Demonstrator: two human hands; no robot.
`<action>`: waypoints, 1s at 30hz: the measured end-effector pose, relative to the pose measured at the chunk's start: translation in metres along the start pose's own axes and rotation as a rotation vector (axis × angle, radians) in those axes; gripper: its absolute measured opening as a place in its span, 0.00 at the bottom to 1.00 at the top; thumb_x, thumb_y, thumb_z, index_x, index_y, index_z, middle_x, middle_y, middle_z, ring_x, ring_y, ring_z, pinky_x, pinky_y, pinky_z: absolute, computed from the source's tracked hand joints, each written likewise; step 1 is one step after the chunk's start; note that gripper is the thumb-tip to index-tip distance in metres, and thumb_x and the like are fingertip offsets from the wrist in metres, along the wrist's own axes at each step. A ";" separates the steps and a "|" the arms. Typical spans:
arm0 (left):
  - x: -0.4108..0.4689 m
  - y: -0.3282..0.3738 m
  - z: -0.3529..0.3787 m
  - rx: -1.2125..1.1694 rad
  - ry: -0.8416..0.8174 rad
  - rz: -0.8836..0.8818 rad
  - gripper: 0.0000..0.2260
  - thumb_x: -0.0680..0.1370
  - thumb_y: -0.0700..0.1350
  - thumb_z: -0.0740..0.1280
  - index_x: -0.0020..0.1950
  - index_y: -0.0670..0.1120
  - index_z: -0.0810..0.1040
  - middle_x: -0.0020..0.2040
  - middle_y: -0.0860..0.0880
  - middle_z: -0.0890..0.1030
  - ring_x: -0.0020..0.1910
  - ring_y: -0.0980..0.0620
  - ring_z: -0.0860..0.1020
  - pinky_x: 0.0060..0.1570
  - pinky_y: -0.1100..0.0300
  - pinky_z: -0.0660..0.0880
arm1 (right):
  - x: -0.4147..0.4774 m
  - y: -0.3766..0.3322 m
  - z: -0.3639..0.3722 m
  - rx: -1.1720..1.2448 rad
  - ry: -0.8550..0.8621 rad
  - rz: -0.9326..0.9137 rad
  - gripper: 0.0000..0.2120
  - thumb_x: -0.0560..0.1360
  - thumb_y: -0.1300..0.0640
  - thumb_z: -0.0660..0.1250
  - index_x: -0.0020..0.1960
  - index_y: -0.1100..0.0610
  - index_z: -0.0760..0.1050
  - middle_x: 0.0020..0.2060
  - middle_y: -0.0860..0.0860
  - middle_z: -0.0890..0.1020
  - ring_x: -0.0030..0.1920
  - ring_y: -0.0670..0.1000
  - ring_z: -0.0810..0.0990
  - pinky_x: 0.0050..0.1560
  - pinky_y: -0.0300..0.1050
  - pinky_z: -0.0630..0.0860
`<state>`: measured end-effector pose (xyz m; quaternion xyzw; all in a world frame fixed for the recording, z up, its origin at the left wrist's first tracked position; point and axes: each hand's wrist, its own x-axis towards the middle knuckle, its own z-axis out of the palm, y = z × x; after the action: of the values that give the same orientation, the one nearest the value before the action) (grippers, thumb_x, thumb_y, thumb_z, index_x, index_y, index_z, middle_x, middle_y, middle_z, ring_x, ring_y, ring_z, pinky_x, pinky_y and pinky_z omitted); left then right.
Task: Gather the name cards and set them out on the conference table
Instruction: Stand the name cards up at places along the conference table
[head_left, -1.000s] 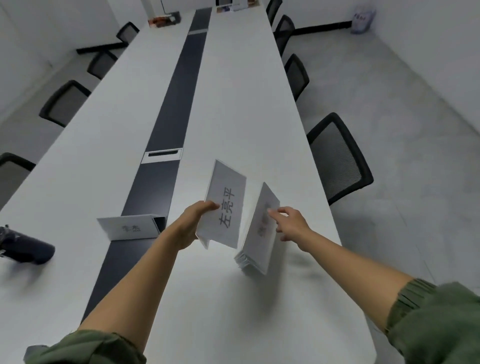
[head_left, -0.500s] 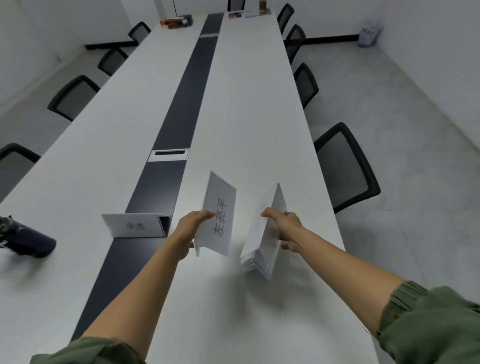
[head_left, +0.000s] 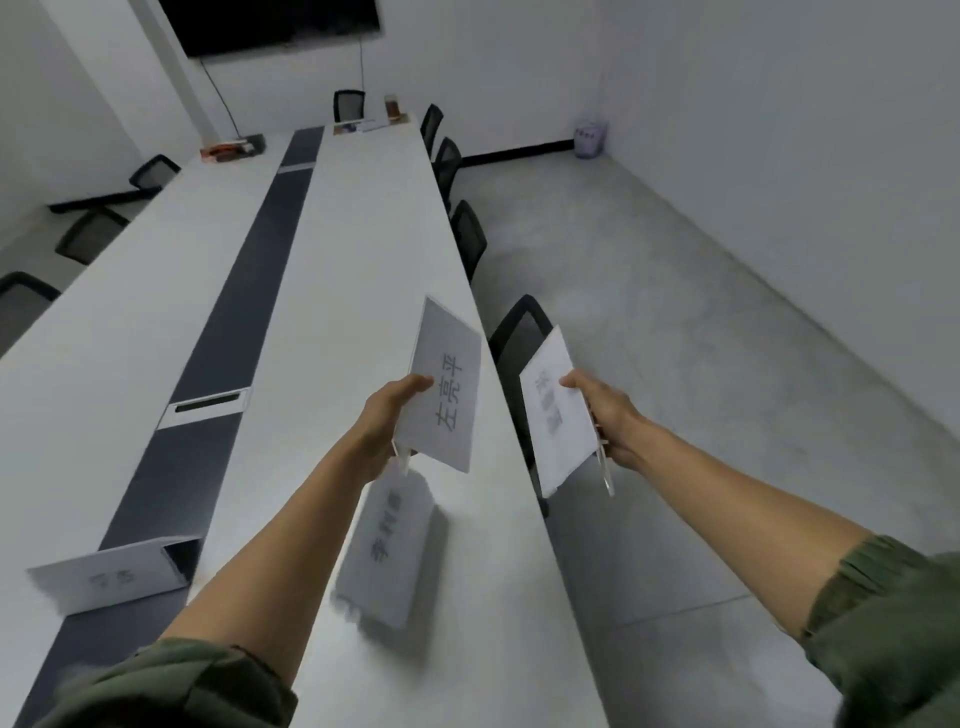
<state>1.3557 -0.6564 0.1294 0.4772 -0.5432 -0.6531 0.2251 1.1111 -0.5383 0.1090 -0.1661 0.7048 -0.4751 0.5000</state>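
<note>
**Setting the places:** You hold a single name card (head_left: 447, 395) in your left hand (head_left: 387, 415), well to the right of the dark strip (head_left: 234, 291) that runs down the long white counter (head_left: 363, 234). The grip is a pinch, with the thumb on the printed face near the lower corner and the other fingers hidden behind. That keeps the large characters facing you while you choose a spot.

Your right hand (head_left: 605, 415) is farther right of the strip, out past the counter's edge and above a black chair (head_left: 519, 327). Its thumb presses the front of a bundle of cards (head_left: 550, 410) and its fingers curl round the back (how many cards it holds cannot be counted). That hand appears to serve as the supply, held aside so the left has room to work.

Two more are already out. A blurred card (head_left: 389, 551) stands right of the strip, just below your left hand, and a tent card (head_left: 111, 574) sits on the strip itself, nearer you. The card in your left hand is likely meant for the next seat up, on the strip's right side.
</note>
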 end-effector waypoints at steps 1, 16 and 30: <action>0.004 0.004 0.025 0.016 -0.001 0.007 0.29 0.66 0.58 0.67 0.63 0.44 0.76 0.54 0.38 0.81 0.49 0.40 0.79 0.47 0.50 0.74 | 0.002 0.000 -0.024 -0.003 0.016 -0.003 0.33 0.57 0.37 0.69 0.55 0.58 0.78 0.51 0.60 0.84 0.41 0.58 0.80 0.40 0.46 0.72; 0.079 0.037 0.356 0.095 -0.144 -0.022 0.16 0.72 0.52 0.69 0.51 0.41 0.80 0.48 0.38 0.83 0.44 0.39 0.80 0.48 0.48 0.72 | 0.045 -0.009 -0.355 0.044 0.240 0.035 0.22 0.68 0.43 0.70 0.53 0.59 0.79 0.42 0.55 0.82 0.33 0.53 0.78 0.28 0.38 0.68; 0.306 0.120 0.445 0.173 -0.105 -0.062 0.22 0.62 0.57 0.72 0.48 0.43 0.81 0.50 0.35 0.83 0.44 0.40 0.80 0.47 0.45 0.75 | 0.252 -0.132 -0.446 -0.009 0.259 -0.005 0.30 0.56 0.40 0.71 0.51 0.59 0.81 0.47 0.57 0.85 0.42 0.58 0.82 0.43 0.47 0.73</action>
<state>0.8064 -0.7219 0.1044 0.4768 -0.5935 -0.6345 0.1340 0.5820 -0.5572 0.1030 -0.1075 0.7651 -0.4907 0.4029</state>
